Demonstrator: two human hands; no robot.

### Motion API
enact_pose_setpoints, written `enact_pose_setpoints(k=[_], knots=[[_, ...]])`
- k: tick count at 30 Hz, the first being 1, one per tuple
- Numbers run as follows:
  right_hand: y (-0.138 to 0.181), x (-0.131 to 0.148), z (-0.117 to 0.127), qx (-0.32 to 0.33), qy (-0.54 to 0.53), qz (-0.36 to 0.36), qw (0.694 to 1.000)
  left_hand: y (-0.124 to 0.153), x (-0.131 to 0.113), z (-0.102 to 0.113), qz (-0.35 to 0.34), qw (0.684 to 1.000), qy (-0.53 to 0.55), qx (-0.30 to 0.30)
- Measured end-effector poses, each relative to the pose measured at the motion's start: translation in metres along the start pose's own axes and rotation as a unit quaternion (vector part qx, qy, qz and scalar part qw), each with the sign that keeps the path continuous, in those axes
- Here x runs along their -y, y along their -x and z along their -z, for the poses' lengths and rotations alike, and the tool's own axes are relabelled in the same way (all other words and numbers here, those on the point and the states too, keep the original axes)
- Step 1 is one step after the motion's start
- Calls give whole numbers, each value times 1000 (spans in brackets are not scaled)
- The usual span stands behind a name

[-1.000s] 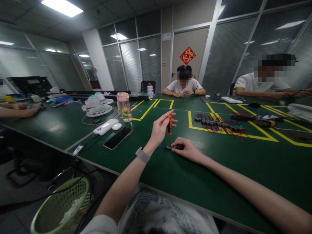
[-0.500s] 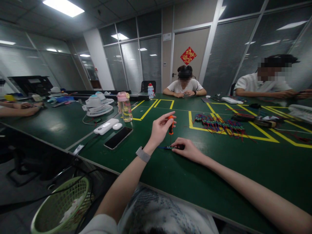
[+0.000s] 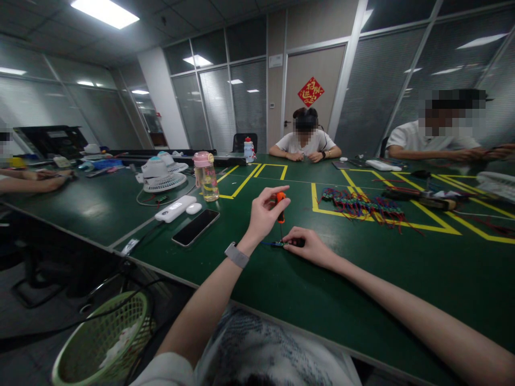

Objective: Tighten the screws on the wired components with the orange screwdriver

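Observation:
My left hand (image 3: 265, 210) grips an orange and black screwdriver (image 3: 280, 213) by its handle, thumb and fingers around the top. The screwdriver stands nearly upright, its tip down on a small green circuit board (image 3: 277, 244). Pinched at its right end, the board is held against the table by my right hand (image 3: 308, 245). A blue wire runs off the board's left side. Fingers partly cover the board, so its details are too small to make out.
A phone (image 3: 196, 228), a white power bank (image 3: 176, 208) and a pink-lidded bottle (image 3: 206, 179) stand left on the green table. Wired circuit boards (image 3: 362, 203) lie in a heap to the right. Small fans (image 3: 164, 179) sit behind. Co-workers sit across and at both sides.
The fingers of my left hand have shifted slightly around the screwdriver handle, which leans a little differently. My right hand and the circuit board stay in place.

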State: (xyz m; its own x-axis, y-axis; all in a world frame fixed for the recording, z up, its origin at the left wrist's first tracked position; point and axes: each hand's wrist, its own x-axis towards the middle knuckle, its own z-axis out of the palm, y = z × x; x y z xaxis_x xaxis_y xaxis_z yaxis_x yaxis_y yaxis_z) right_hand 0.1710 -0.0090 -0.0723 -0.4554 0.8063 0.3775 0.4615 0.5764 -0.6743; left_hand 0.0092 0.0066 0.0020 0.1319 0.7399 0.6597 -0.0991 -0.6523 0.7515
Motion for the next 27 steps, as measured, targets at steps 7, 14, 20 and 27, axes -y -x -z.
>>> enact_pose_setpoints(k=[7,14,20,27], knots=[[0,-1,-1,-1,-4,-6,1000,0,-3,-1,40,993,88,66],[-1,-1,-1,-7,13,-14,1000,-1,-1,2,-11,999,-27,14],[-1,-1,-2,-12,13,-18,1000,-1,-1,0,24,996,56,72],[0,1,-1,-9,26,-12,1000,-1,-1,4,-13,999,-14,29]])
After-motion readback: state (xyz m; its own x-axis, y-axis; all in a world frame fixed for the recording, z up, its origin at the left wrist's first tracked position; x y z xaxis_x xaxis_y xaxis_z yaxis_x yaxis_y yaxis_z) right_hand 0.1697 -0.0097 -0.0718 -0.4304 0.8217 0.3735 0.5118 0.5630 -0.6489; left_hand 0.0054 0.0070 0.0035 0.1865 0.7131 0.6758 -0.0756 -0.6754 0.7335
